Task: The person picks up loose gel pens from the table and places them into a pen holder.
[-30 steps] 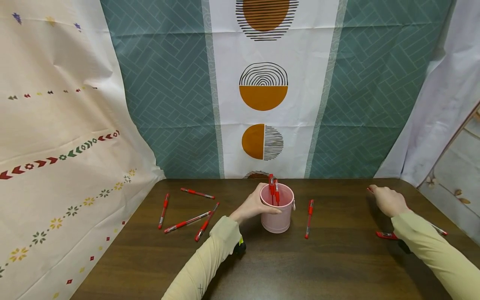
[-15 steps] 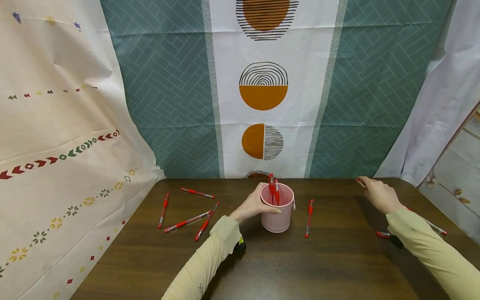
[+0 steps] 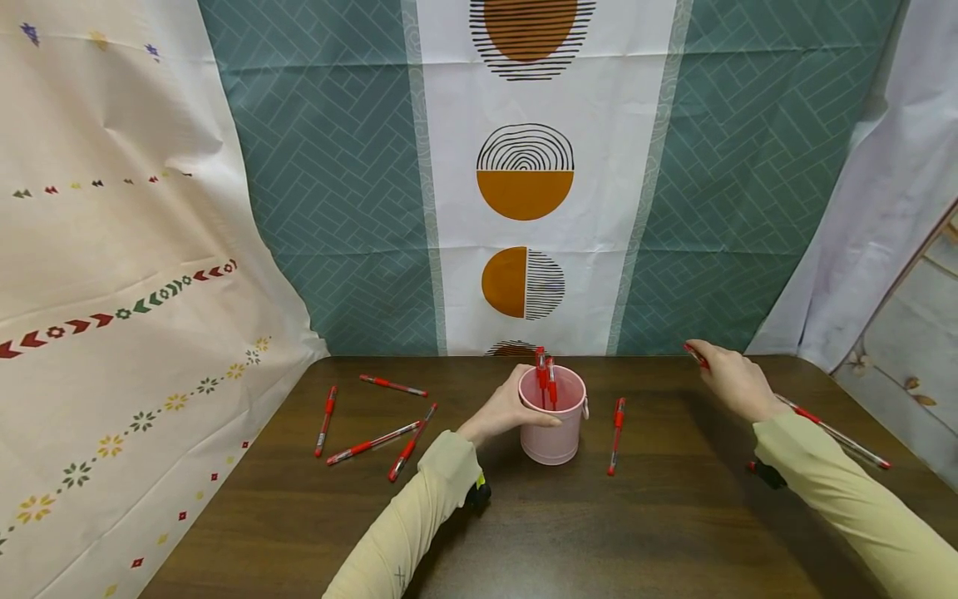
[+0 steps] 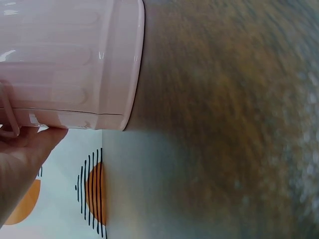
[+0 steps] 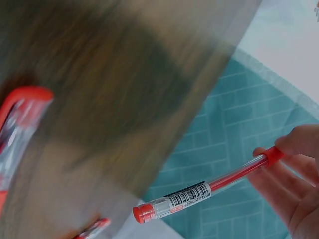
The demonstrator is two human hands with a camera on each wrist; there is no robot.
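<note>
A small pink bucket [image 3: 552, 439] stands upright on the table, with two red pens [image 3: 541, 370] poking up above its rim. My left hand [image 3: 511, 412] grips the bucket from its left side, thumb across the front near the rim; its other fingers are mostly hidden behind. Over the right part of the table, my right hand [image 3: 737, 384] pinches another red pen [image 5: 229, 180] by its red grip end. In the right wrist view this pen's clear barrel and barcode label point away from the fingers. One more red pen [image 3: 617, 437] lies just right of the bucket.
Several red pens [image 3: 372, 443] lie scattered on the brown table [image 3: 599, 532] left of the bucket. Another pen [image 3: 834, 433] lies by the right forearm, and a pen end [image 3: 752, 467] shows beside that sleeve. Patterned cloth [image 3: 337, 208] hangs behind the table.
My right hand has risen and moved left with the pen, uncovering more of the pen lying by its forearm. The left hand and bucket have stayed still.
</note>
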